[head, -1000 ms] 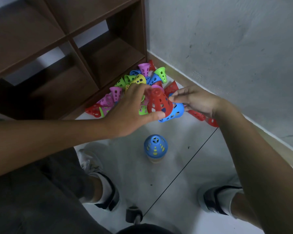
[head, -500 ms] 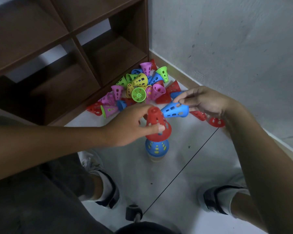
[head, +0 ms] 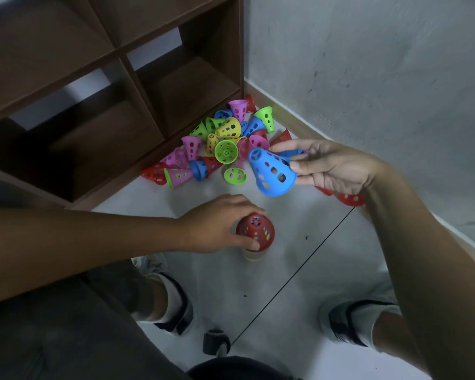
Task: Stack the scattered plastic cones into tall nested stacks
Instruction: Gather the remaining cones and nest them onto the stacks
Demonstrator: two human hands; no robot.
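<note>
A nested stack stands on the floor, topped by a red cone (head: 258, 233) with blue and yellow showing through its holes. My left hand (head: 217, 223) grips that red cone from the left side, fingers and thumb curled round it. Above and to the right, my right hand (head: 332, 167) pinches a blue cone (head: 272, 171) by its wide rim, the cone tilted with its narrow tip up-left. Behind it lies a scattered pile of cones (head: 225, 144) in green, yellow, pink, blue and red.
A dark wooden shelf unit (head: 115, 86) stands at the back left, with a grey wall (head: 368, 78) on the right. Two red cones (head: 350, 199) lie by the skirting under my right wrist. My shoes (head: 173, 305) and a small chair caster (head: 215, 342) are on the pale floor.
My left hand lowered the red cone onto the blue-topped stack, covering it. My right hand lifted the blue cone clear of the pile and turned it toward upright.
</note>
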